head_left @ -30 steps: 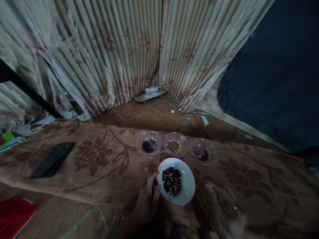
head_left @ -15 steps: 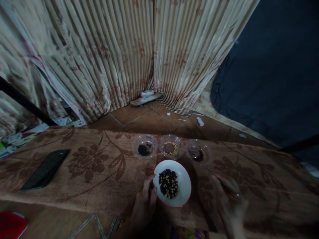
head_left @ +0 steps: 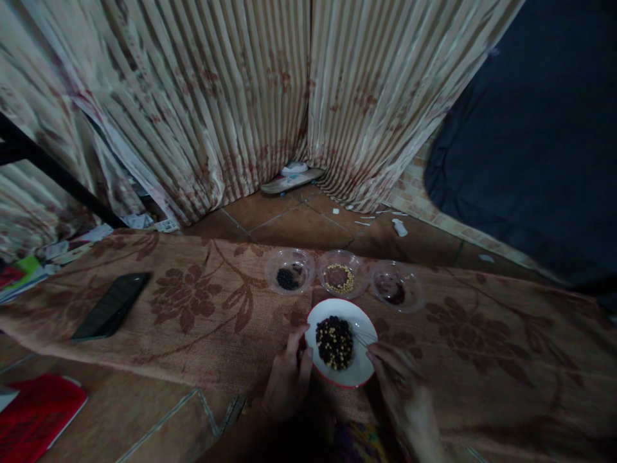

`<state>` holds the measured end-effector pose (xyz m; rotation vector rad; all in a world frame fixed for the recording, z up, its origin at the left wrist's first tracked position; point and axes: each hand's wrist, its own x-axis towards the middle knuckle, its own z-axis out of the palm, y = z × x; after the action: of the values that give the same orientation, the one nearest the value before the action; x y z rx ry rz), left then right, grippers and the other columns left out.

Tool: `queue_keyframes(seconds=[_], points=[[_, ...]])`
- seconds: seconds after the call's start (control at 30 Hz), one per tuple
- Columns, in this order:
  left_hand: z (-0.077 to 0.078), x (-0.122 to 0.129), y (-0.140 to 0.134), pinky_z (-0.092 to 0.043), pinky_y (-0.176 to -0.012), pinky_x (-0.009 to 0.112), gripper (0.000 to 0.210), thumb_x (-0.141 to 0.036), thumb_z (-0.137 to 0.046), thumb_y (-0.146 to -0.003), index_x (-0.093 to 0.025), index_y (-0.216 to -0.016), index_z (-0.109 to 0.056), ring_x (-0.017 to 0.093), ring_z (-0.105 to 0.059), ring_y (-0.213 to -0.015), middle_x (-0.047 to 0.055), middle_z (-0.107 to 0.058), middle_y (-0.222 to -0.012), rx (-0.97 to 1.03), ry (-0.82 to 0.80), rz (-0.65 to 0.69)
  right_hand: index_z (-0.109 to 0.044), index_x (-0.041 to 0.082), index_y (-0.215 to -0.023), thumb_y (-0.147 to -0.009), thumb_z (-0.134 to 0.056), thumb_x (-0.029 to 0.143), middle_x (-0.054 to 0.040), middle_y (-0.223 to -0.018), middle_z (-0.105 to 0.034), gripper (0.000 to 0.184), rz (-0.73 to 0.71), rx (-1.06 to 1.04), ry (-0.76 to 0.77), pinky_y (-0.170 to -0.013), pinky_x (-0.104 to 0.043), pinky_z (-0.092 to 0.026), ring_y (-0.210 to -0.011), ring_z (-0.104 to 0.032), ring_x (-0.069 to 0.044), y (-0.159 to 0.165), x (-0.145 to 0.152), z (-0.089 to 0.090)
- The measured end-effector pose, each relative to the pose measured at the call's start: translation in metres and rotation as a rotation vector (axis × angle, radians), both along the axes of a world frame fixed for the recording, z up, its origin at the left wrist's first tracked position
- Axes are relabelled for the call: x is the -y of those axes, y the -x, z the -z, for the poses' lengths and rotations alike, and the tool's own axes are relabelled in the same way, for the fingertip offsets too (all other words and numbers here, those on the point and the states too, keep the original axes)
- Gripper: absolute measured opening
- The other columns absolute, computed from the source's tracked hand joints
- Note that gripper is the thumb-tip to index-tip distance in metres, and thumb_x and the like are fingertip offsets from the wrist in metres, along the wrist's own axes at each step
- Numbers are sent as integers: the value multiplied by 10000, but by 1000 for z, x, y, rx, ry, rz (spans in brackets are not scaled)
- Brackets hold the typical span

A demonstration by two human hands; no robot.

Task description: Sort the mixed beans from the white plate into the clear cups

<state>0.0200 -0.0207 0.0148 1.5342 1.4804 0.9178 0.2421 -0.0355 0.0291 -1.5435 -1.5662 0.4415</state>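
A white bowl (head_left: pixel 364 360) with a red rim stands on the cloth, holding a pile of mixed dark and yellow beans (head_left: pixel 334 343). My left hand (head_left: pixel 290 376) grips its left rim between thumb and fingers. At the right rim my right hand (head_left: pixel 402 379) is closed on slim metal tweezers (head_left: pixel 365 335), whose tips reach inside beside the beans. Just beyond stand three clear plastic cups: the left cup (head_left: pixel 308 263) has black beans, the middle cup (head_left: pixel 328 258) yellow beans, and the right cup (head_left: pixel 409 286) dark reddish beans.
A brown flower-patterned cloth (head_left: pixel 212 347) covers the narrow table. At the left lies a black phone (head_left: pixel 113 305). Beyond the table are a skateboard (head_left: pixel 292 182) on the tiled floor and striped curtains (head_left: pixel 241 96). A red packet (head_left: pixel 43 411) shows at lower left.
My right hand has moved left from the cloth to the bowl, bringing the tweezers over its right rim. My left hand stays at the bowl's left rim. The whole view has shifted slightly.
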Motion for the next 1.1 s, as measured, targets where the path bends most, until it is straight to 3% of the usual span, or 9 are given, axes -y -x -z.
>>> queue_keyframes(seconds=[0.13,0.23,0.37,0.5,0.67,0.87,1.1], points=[[1,0,0,-528,-864,302,383,-274,-388,-975,-193,-1342,-458,178,-686,-936,67,-698,-1128,21,-22,17,-758,231,-855,-870,-627,425,-78,-937,-741,234,-18,-97,128,-726,-301,-584,-866,-710,-218,3,10,-15],[4,0,0,-530,-857,298,383,-272,-383,-981,-193,-1351,-442,175,-689,-927,65,-702,-1110,27,-35,18,-754,227,-835,-852,-643,433,-79,-928,-733,235,53,-123,81,-717,-293,-586,-856,-707,-211,3,7,-18],[5,0,0,-531,-857,293,374,-276,-390,-983,-198,-1344,-451,173,-687,-930,62,-702,-1111,26,-44,21,-766,225,-860,-848,-640,435,-89,-971,-737,245,88,-85,3,-793,-340,-585,-890,-701,-219,3,-5,-8],[6,1,0,-527,-876,294,378,-274,-392,-983,-201,-1350,-450,174,-680,-967,61,-692,-1145,17,-46,19,-771,240,-905,-862,-636,408,-86,-1010,-742,220,5,-108,102,-786,-335,-592,-926,-708,-225,11,1,-2],[6,0,1,-514,-928,306,388,-266,-384,-981,-200,-1359,-439,183,-668,-1025,69,-679,-1170,20,-48,45,-770,249,-888,-854,-657,369,-80,-987,-743,168,-133,-218,153,-788,-323,-592,-926,-710,-226,19,17,-10],[8,0,1,-505,-936,317,380,-258,-385,-980,-208,-1353,-444,186,-662,-1046,71,-669,-1210,18,-62,39,-766,235,-846,-829,-672,430,-78,-929,-742,217,86,-145,114,-736,-314,-581,-862,-702,-221,6,10,-13],[7,0,1,-514,-897,304,370,-263,-373,-991,-204,-1353,-425,174,-676,-977,66,-682,-1170,20,-67,57,-758,222,-838,-847,-645,454,-82,-952,-738,258,93,-94,131,-748,-320,-571,-869,-697,-223,5,5,-2]])
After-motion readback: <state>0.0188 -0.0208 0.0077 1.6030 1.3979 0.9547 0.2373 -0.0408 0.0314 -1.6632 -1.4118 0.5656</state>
